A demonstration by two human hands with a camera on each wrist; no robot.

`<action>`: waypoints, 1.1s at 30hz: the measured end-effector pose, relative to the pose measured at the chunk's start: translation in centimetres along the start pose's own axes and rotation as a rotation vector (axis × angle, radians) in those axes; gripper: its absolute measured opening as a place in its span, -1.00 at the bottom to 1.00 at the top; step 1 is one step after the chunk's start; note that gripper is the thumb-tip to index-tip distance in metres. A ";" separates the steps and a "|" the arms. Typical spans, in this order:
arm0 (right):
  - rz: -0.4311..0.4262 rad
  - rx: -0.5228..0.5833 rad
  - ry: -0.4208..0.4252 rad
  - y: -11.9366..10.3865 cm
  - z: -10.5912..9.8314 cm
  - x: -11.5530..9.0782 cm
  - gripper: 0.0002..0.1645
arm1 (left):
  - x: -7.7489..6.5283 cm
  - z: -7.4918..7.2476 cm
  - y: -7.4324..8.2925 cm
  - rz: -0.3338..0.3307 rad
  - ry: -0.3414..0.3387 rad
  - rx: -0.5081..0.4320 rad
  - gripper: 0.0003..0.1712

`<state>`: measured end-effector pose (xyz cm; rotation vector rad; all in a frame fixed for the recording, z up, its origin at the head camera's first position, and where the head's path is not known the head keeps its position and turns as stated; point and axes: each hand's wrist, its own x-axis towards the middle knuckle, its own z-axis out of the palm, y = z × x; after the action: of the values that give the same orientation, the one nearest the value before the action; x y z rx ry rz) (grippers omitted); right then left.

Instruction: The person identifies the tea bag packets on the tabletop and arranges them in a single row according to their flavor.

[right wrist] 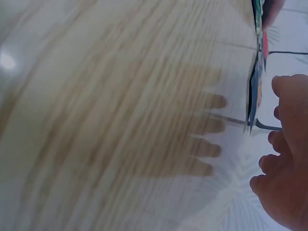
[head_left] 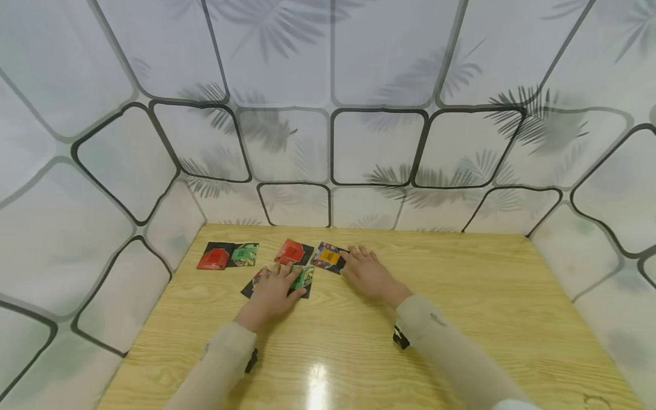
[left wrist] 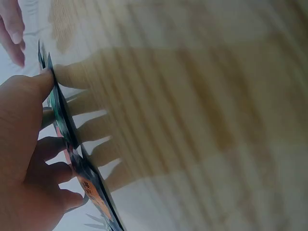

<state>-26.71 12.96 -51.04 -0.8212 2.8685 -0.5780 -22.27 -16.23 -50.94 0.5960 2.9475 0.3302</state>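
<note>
My left hand (head_left: 274,290) lies with straight, spread fingers over flat packets near the middle of the table. Under it shows a green-faced packet (head_left: 307,277), and a dark packet corner (head_left: 247,290) sticks out on the left; the rest is covered. In the left wrist view its thumb (left wrist: 45,82) and fingertips meet the faces of the packets. Just past them lies a red packet (head_left: 290,250) with a black edge. The right hand (head_left: 370,274) is palm down, fingers extended, its near fingers overlapping the right edge of a purple packet with an orange label (head_left: 328,257).
Farther left, a red packet (head_left: 213,259) and a green packet (head_left: 245,255) lie side by side. The wooden table (head_left: 461,296) meets a wall of patterned fabric (head_left: 379,148) at the back and sides. Black wrist devices (head_left: 401,337) hang under both sleeves.
</note>
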 end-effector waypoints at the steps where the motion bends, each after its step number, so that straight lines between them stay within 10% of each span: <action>1: -0.004 0.004 -0.006 -0.1 0.2 0.2 -0.27 | 0.0 0.1 0.0 0.000 0.003 0.003 -0.24; 20: 0.032 0.003 -0.077 -1.3 1.0 0.9 -0.28 | 0.1 0.0 -0.1 -0.043 -0.008 0.003 -0.22; 33: 0.010 -0.293 0.109 -2.4 1.2 2.8 -0.60 | 0.0 0.4 -0.1 -0.036 -0.004 -0.019 -0.24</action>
<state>-27.65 9.22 -51.26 -0.8340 3.1026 -0.2078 -22.27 -16.24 -51.31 0.5400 2.9440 0.3520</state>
